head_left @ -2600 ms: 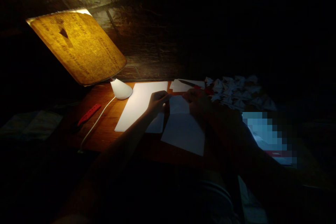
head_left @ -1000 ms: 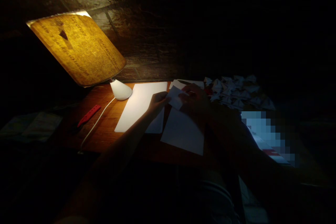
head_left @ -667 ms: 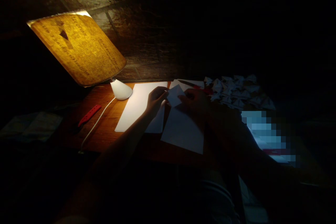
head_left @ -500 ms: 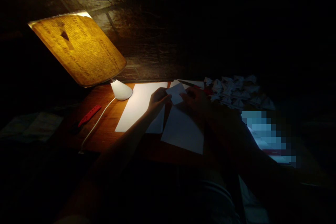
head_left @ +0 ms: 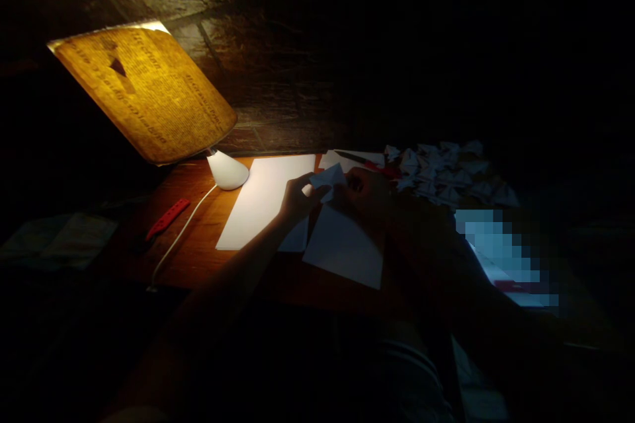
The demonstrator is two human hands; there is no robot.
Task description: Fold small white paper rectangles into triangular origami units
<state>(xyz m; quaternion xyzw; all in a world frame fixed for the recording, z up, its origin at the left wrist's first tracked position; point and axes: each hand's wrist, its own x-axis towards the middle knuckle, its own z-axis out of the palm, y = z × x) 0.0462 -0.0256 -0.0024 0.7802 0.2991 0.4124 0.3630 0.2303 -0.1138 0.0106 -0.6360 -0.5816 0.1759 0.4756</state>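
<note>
A small folded piece of white paper (head_left: 328,176) is held up over the table between both hands. My left hand (head_left: 296,197) is closed on its left side, thumb toward me. At the right side of the paper my right hand (head_left: 366,186) is closed too, its fingers mostly in shadow. Beneath the hands lies a white sheet (head_left: 342,251). A larger stack of white paper (head_left: 262,205) lies to the left of it, under the lamplight.
A lamp with a printed yellow shade (head_left: 149,92) and white base (head_left: 227,170) stands at left, its cord (head_left: 183,228) trailing forward. Near it lies a red-handled cutter (head_left: 169,217). Red-handled scissors or a knife (head_left: 367,162) and several folded paper pieces (head_left: 446,172) lie right. A lit screen (head_left: 501,254) is blurred.
The paper in my hands has turned from a flat, nearly square face to a pointed, creased shape. Both hands stay in about the same place.
</note>
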